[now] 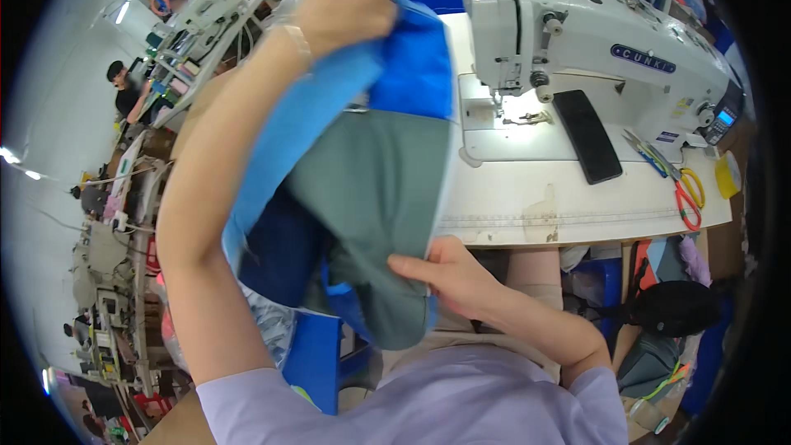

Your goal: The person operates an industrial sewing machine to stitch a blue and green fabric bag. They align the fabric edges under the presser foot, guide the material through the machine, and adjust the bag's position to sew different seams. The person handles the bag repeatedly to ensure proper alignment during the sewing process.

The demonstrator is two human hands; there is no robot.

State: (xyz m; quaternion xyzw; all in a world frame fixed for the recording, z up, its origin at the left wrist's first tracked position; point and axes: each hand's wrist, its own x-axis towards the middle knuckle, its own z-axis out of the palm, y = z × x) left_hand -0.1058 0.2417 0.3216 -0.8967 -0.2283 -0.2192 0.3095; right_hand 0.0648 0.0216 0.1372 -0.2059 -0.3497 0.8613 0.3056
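Observation:
A large sewn fabric piece [371,165] hangs between my hands in front of my lap, left of the sewing machine. It has grey-green, bright blue, light blue and navy panels, with a pale edge along its right side. Raised at the top, my left hand [354,0] is closed on its upper end, fingers curled over. Lower down, my right hand [445,274] pinches the right edge, thumb on the grey-green face and fingers behind. The lower left part falls in loose folds. Whether it is a bag or a garment I cannot tell.
A white sewing machine [593,25] stands on the white table [503,206], its lamp lit. A black phone [587,136], red-and-yellow-handled scissors [688,198] and yellow tape [727,175] lie to the right. Below left is a blue bin [315,354]. Other people work far left.

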